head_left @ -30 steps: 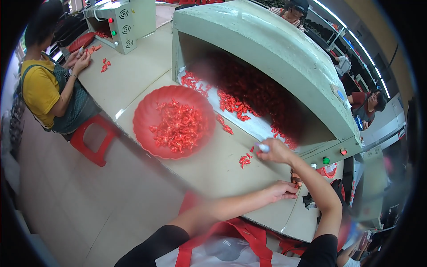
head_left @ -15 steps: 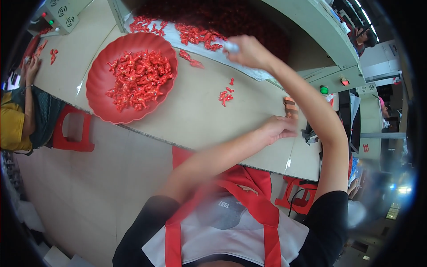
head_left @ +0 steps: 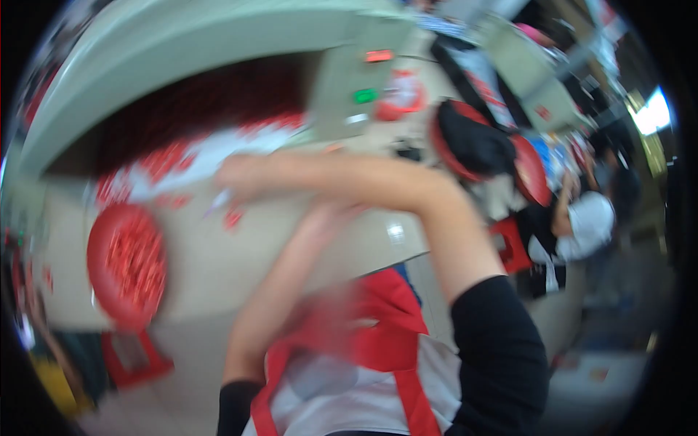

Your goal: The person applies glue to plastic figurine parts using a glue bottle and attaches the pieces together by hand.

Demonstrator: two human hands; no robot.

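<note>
The whole view is smeared by motion. My right hand point(head_left: 243, 178) is over the table beside a few loose red pieces point(head_left: 233, 218), which look like small twist-wrapped sweets. A whitish bit shows at its fingertips; whether that is held or worn I cannot make out. My left hand point(head_left: 331, 216) is low over the table, partly covered by my right forearm, and its fingers are not clear. Beyond my right hand, more red pieces point(head_left: 161, 161) lie on a white sheet point(head_left: 211, 150) at the machine's dark opening. A red scalloped bowl point(head_left: 98, 251) heaped with such pieces stands to the left.
The pale green machine housing point(head_left: 218, 33) arches over the far side, with a green light point(head_left: 365, 95) and a red light point(head_left: 379, 55). A red stool point(head_left: 134, 356) is at lower left. Other people sit at both sides. Red bowls, one under black cloth point(head_left: 476, 138), stand right.
The view has swung right, so table and bowl appear further left. My right hand has drawn back from the pieces at the opening toward the loose ones on the table. My right forearm now crosses above my left hand.
</note>
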